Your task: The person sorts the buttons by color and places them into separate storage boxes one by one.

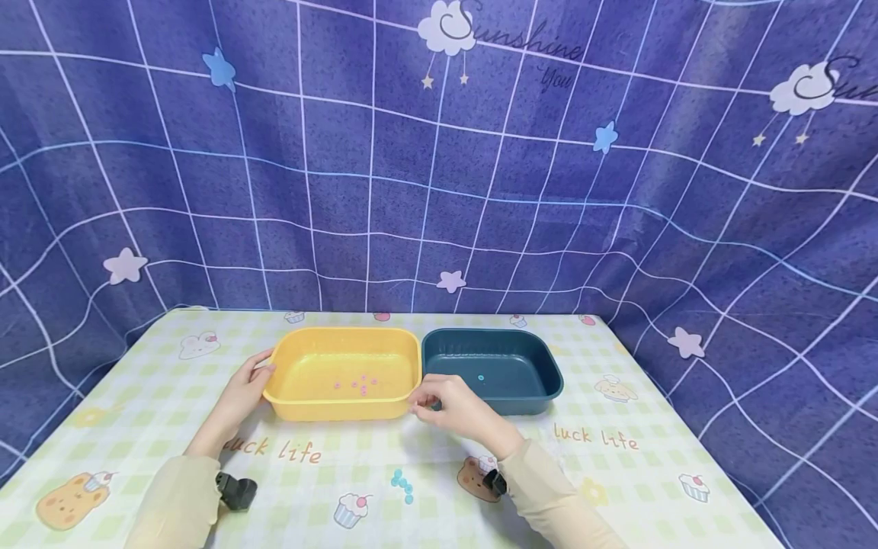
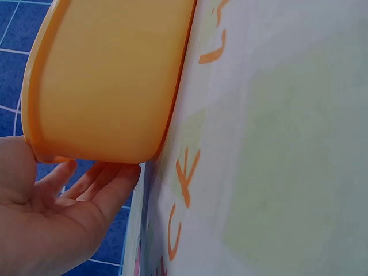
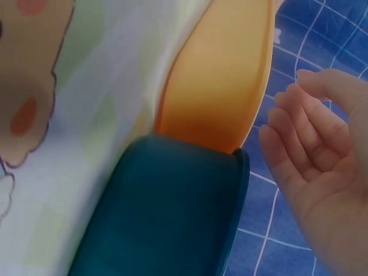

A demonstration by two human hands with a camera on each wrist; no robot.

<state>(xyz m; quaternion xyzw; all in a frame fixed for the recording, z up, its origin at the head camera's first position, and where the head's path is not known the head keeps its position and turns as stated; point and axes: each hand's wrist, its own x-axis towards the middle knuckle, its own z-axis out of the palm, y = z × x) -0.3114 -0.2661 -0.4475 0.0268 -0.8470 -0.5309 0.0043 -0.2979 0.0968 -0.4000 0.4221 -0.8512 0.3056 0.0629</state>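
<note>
On the left side of the table stands a yellow plastic basin (image 1: 343, 412) with several small pink beads (image 1: 363, 390) on its bottom. My left hand (image 1: 248, 387) holds the basin's left end, its fingers (image 2: 118, 184) against the outer wall and the thumb side at the rim. A dark teal basin (image 1: 519, 405) stands close against the right end of the yellow one, with one small blue bead (image 1: 481, 378) inside. My right hand (image 1: 449, 404) hovers in front of where the basins meet, apart from their rims. Its fingers are loosely curled, and nothing shows between them.
Several light blue beads (image 1: 402, 483) lie in a small group on the checked tablecloth (image 1: 309, 488), between my forearms. A blue curtain (image 1: 384, 191) with a grid pattern hangs behind the table.
</note>
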